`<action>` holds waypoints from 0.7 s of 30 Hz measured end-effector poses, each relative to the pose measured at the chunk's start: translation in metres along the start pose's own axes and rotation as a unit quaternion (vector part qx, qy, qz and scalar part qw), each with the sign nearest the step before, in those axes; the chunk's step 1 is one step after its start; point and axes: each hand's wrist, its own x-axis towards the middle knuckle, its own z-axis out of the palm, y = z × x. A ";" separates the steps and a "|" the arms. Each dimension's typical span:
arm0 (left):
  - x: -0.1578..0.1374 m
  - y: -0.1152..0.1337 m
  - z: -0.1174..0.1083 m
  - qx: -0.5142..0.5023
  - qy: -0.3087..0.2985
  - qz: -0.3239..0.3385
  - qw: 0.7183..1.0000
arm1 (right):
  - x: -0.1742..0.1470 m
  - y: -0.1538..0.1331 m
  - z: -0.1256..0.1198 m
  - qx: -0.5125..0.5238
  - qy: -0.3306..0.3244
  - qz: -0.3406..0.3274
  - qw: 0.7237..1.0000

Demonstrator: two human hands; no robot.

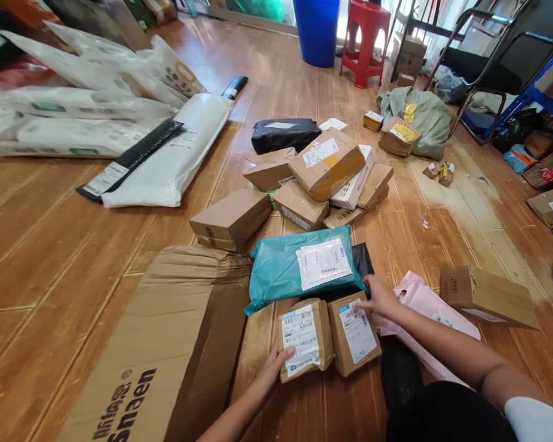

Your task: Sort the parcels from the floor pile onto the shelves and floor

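My left hand (276, 363) grips the lower left side of a small taped cardboard box (322, 334), its thumb on the white shipping label. Beside that box, close on its right, stands a second small cardboard box (371, 353) with a blue-and-white label. My right hand (381, 299) reaches over this second box's upper right corner with fingers apart, near the edge of a teal plastic parcel (276, 264). Behind the two boxes the teal parcel lies flat with a label on top. Part of a black parcel (362, 261) shows behind it.
A large open carton (152, 331) stands at my left. Several boxes (239, 212) are piled ahead, with white plastic packages (179, 159) at the far left. A pink parcel (419, 294) and a brown box (493, 294) lie right. Farther back are a blue bin (316, 31) and red stool (364, 43).
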 end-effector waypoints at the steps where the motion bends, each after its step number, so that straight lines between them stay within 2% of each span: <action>1: 0.002 -0.001 0.001 0.001 0.001 0.001 1.000 | 0.015 -0.018 -0.011 -0.047 0.034 -0.036 0.998; 3: 0.005 -0.002 0.002 0.011 0.003 -0.001 1.000 | 0.048 -0.053 -0.024 -0.122 0.053 -0.079 0.988; 5: 0.006 -0.002 0.001 0.021 0.005 -0.002 1.000 | 0.080 -0.076 -0.032 -0.175 0.030 -0.043 0.983; 7: 0.006 -0.002 -0.001 0.029 0.008 0.000 1.000 | 0.102 -0.078 -0.040 -0.212 0.016 0.025 0.977; 10: 0.008 -0.003 -0.006 0.041 0.008 0.002 0.999 | 0.105 -0.042 -0.058 -0.245 -0.005 0.117 0.962; 12: 0.010 -0.006 -0.010 0.046 0.005 -0.006 0.999 | 0.086 -0.005 -0.066 -0.250 -0.063 0.158 0.953; 15: 0.011 -0.011 -0.012 0.037 -0.008 -0.017 0.999 | 0.049 0.040 -0.063 -0.248 -0.142 0.190 0.939; 18: 0.012 -0.012 -0.011 0.032 -0.008 -0.008 0.999 | 0.023 0.063 -0.050 -0.237 -0.167 0.218 0.932; 21: 0.012 -0.009 -0.011 0.052 -0.003 -0.001 0.999 | 0.013 0.071 -0.048 -0.199 -0.186 0.240 0.932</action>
